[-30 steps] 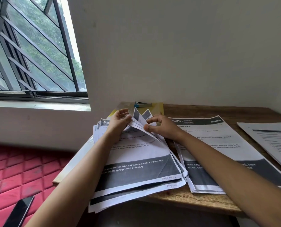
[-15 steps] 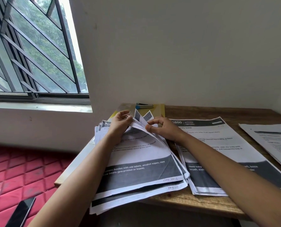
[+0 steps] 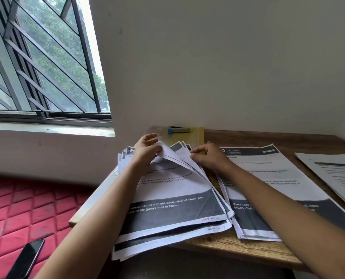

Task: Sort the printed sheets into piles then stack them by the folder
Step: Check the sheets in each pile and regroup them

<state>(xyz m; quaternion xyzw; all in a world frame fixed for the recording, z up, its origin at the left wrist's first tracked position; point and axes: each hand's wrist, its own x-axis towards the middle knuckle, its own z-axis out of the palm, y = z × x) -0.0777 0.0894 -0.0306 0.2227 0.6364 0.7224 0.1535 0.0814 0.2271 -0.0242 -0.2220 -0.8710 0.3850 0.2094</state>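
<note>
Hands are both working the loose stack of sheets (image 3: 173, 198) at the table's (image 3: 238, 248) left end (it's hanging over the front edge). Left hand (image 3: 147, 150) is curling its fingers round the lifted top corners, right hand (image 3: 207, 156) is pinching a sheet's edge. Second pile (image 3: 278, 170) is lying just beside it, yellow folder (image 3: 195, 135) just behind.

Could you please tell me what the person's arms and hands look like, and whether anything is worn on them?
Both are bare. The left hand and right hand show no gloves, rings or bracelets, and the left forearm and right forearm carry no sleeve or watch as far as the frame shows.
</note>
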